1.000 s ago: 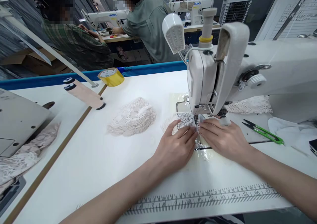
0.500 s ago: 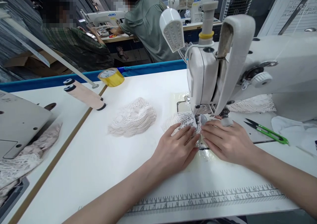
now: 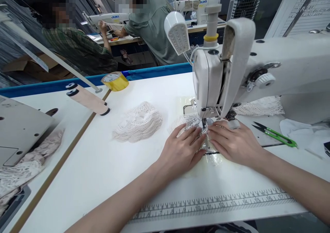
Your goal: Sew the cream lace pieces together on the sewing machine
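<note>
On the white surface (image 3: pixel 108 164), left of the sewing machine (image 3: pixel 257 75), a lace stack (image 3: pixel 138 122) is seen. The lace piece (image 3: pixel 192 123) has been edged further under the needle, pressed flat by the open left hand (image 3: pixel 182 150) and open right hand (image 3: pixel 233 143); stitching seems underway.

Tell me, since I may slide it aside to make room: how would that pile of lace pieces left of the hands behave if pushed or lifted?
The pile of lace pieces is thin openwork, so it is probably floppy and light. It lies as loose stacked layers, so a push would likely smear the stack apart on the smooth white table rather than move it whole. Lifted by one edge, it would probably droop and shed pieces.
</note>
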Available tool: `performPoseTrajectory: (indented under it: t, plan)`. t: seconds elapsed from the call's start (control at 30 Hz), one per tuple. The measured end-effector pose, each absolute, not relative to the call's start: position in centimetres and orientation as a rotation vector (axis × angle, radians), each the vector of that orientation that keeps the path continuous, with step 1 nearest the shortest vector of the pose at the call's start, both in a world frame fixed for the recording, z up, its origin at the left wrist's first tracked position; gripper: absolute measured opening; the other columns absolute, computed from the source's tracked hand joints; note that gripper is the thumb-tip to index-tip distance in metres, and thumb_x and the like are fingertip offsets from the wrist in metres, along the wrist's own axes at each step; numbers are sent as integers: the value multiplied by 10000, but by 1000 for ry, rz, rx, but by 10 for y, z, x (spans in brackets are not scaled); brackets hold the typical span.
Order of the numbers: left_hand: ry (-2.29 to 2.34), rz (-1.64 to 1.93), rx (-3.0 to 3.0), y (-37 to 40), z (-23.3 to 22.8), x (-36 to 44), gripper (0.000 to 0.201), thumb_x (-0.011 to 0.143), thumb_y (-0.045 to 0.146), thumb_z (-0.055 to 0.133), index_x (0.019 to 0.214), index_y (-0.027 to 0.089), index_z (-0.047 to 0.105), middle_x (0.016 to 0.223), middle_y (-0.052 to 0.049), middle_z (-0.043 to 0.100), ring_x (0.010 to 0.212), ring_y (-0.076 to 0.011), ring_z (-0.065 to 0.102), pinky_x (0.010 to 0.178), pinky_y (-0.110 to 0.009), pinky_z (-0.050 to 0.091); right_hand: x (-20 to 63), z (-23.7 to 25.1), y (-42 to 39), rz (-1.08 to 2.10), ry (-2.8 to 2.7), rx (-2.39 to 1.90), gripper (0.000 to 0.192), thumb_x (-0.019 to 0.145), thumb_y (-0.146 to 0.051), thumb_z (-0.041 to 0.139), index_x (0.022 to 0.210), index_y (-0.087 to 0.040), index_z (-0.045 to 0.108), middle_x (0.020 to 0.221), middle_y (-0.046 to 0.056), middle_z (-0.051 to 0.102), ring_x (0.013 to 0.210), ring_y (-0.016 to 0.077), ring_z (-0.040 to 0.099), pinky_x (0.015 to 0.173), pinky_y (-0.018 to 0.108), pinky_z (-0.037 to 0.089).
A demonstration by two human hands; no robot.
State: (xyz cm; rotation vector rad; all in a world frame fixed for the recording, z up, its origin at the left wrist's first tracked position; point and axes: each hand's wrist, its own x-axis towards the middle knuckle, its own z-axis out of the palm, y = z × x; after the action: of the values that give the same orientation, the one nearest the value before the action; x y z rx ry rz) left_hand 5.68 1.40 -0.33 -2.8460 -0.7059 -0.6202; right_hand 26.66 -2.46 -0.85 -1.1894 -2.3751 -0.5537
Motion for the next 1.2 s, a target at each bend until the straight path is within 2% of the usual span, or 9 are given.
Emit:
performPoseTrajectory:
  t: [0.37, 0.63, 0.9, 1.2]
  plan:
    - [-733, -609, -2831, 21, -4, 59, 327, 938, 367, 486, 1160, 176, 631, 1183, -90, 657, 1109, -212, 605, 1033, -451, 399, 265, -9, -20, -604, -2387, -1280, 247, 925, -260, 508, 1082, -137, 654, 1121, 46, 683, 966, 201, 615, 967, 398, 378]
    - [-779, -582, -2853, 23, -6, 60, 356, 942, 409, 474, 1170, 186, 630, 1225, -83, 635, 1140, -216, 588, 1048, -454, 384, 265, -11, -20, -619, -2362, -1341, 294, 936, -301, 496, 1113, -125, 652, 996, 62, 722, 959, 213, 614, 967, 390, 367]
    - [-779, -594, -2861, 23, -5, 59, 358, 938, 417, 480, 1168, 187, 629, 1223, -84, 636, 1136, -216, 590, 1046, -457, 384, 265, -11, -20, -627, -2369, -1341, 292, 933, -299, 500, 1120, -131, 649, 1043, 71, 711, 951, 209, 616, 943, 392, 387]
    - [-772, -601, -2883, 23, -3, 58, 365, 928, 410, 498, 1183, 173, 609, 1236, -90, 628, 1147, -224, 584, 1037, -454, 392, 266, -10, -22, -645, -2346, -1324, 276, 926, -277, 510, 1105, -130, 659, 974, 76, 726, 874, 208, 630, 898, 395, 405]
